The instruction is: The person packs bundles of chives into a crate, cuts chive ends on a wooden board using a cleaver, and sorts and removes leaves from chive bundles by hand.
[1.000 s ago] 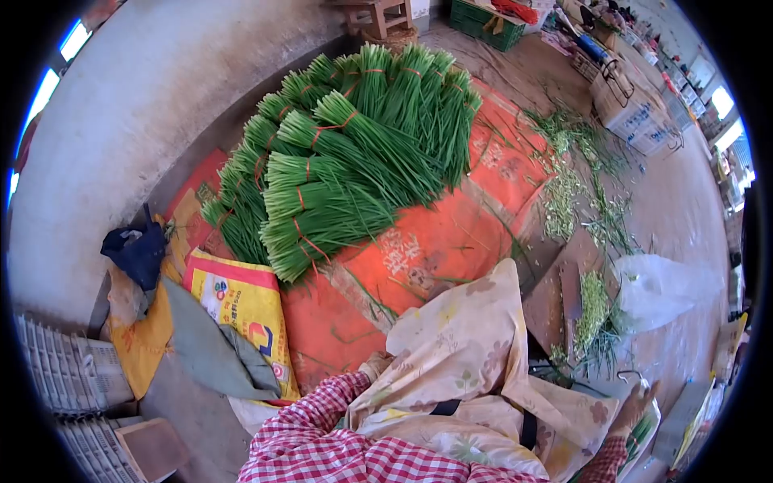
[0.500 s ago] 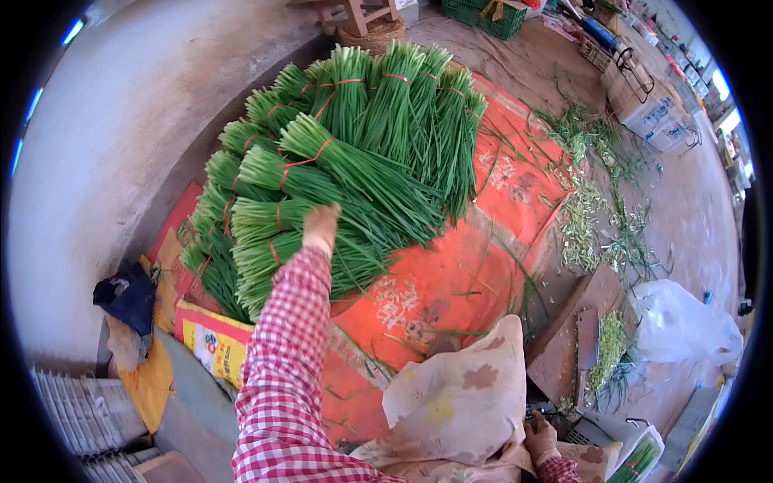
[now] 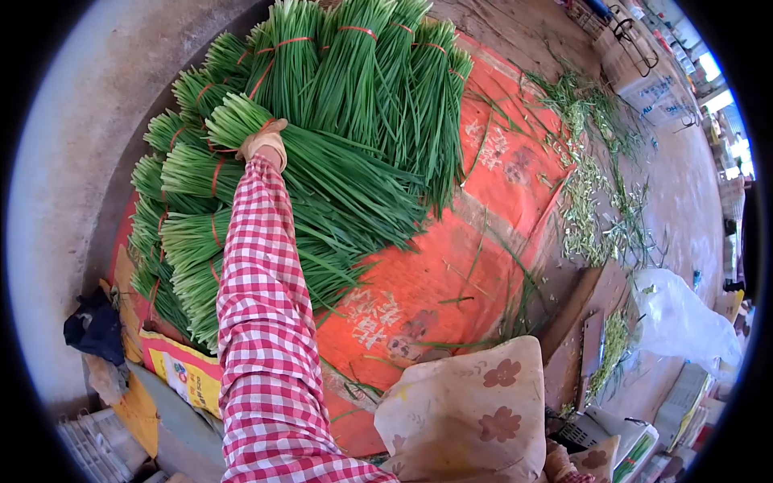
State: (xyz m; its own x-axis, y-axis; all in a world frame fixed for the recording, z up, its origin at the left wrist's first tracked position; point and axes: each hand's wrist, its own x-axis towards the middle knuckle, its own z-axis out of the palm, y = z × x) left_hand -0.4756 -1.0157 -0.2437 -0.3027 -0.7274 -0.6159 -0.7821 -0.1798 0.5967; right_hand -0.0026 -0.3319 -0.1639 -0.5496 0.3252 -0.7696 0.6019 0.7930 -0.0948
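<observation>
A heap of garlic chive bundles (image 3: 354,88), pale at the cut ends and tied with red bands, lies on an orange-red printed sheet (image 3: 451,274). My left hand (image 3: 266,145) reaches into the heap and closes around the banded end of a top chive bundle (image 3: 346,173); part of its grip is hidden behind the bundle. Low at the right edge of my lap, my right hand (image 3: 557,460) shows only in part, beside the flowered cloth (image 3: 467,394). Its fingers are hidden.
To the right, a cleaver (image 3: 592,350) rests by a wooden board (image 3: 576,322) and chopped trimmings (image 3: 612,350). A clear plastic bag (image 3: 680,318) lies beyond. Scattered scraps (image 3: 592,201) cover the floor, and a wall (image 3: 88,177) stands at the left.
My left hand has moved up and away from me, from the lower bundles onto the top bundle's banded end. The view has shifted, and my right hand is lower and more covered.
</observation>
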